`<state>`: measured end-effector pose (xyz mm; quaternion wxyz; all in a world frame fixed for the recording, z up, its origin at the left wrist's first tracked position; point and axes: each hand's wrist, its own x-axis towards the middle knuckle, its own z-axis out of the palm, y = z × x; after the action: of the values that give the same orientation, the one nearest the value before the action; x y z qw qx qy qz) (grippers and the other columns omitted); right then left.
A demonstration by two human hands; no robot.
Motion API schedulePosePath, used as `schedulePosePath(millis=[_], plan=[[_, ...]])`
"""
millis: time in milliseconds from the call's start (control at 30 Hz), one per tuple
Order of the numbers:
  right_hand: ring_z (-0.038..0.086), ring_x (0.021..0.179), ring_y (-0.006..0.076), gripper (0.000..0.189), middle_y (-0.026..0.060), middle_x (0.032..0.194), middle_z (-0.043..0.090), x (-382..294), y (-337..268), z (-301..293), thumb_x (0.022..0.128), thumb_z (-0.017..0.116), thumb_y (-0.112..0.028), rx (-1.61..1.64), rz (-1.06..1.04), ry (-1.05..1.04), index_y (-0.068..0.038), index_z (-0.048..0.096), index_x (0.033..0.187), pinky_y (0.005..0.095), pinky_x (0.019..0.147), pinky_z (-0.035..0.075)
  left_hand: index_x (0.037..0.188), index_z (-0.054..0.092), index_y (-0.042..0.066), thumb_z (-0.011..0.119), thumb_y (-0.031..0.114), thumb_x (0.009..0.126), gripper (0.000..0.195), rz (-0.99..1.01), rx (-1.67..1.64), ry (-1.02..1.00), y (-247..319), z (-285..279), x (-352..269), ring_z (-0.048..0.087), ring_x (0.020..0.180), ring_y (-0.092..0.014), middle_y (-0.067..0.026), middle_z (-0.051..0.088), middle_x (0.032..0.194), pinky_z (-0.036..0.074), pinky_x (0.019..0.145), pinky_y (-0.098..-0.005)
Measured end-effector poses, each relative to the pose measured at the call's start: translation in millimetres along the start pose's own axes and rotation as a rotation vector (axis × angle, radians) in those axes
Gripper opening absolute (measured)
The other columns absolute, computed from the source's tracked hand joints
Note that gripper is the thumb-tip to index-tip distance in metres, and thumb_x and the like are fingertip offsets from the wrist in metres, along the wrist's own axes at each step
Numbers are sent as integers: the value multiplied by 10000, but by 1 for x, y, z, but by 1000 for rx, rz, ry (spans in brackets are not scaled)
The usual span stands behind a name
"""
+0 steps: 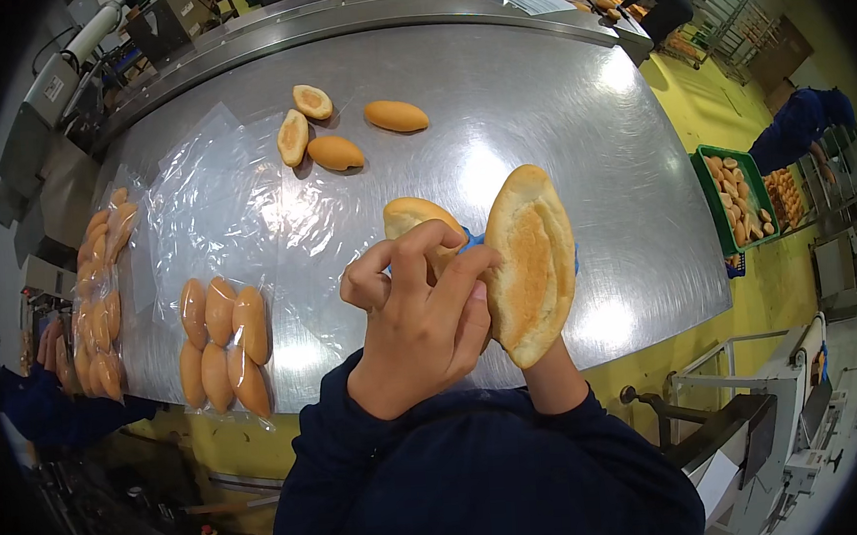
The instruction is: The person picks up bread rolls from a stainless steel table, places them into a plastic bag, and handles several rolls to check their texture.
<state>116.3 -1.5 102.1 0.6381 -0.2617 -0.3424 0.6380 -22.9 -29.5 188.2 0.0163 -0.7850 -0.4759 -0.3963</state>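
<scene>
In front of my chest I hold up an oval bread roll (531, 268), its pale, creased underside facing me. My right hand (554, 379) is mostly hidden behind this roll and supports it; only the wrist shows below. Bits of blue material (475, 241) peek out behind the roll, too covered to identify. My left hand (420, 305) has its fingers bent around a second roll (418, 215), while other fingertips touch the first roll's left edge. Beyond my hands, several loose rolls (397, 116) lie on the steel table (551, 105), two of them bottom up.
Left of my hands lie clear plastic bags (210, 185), a bag of rolls (216, 376) and more bagged rolls (97, 317). A co-worker's hand (49, 346) is at the left edge. Right of the table, a green crate (769, 199) holds rolls near another person (802, 127). Machinery (761, 416) stands lower right.
</scene>
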Motion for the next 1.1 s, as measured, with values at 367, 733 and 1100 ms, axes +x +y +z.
schedulePosePath(millis=[367, 733, 1100], plan=[[541, 1085, 273, 548, 215, 1233, 512, 6, -1, 12, 930, 381, -364, 797, 25, -416, 38, 386, 1301, 368, 932, 468, 878, 625, 131, 575, 75, 682, 210, -18, -143, -25, -7, -3, -5, 312, 1022, -289, -57, 465, 1059, 211, 896, -395], [534, 1029, 261, 772, 165, 1154, 525, 3, 2, 8, 826, 444, -583, 803, 252, -354, -18, 364, 1345, 373, 908, 452, 887, 631, 180, 572, 102, 617, 287, 130, -40, -54, -4, 2, -20, 302, 965, -267, -40, 449, 1035, 213, 862, -378], [557, 1031, 242, 669, 151, 1184, 532, 9, 9, 3, 864, 433, -559, 580, 237, -276, -47, 417, 1294, 375, 889, 482, 835, 589, 154, 571, 196, 680, 162, -1, -240, -143, -14, 0, -23, 301, 1020, -259, -26, 478, 1029, 199, 864, -409]])
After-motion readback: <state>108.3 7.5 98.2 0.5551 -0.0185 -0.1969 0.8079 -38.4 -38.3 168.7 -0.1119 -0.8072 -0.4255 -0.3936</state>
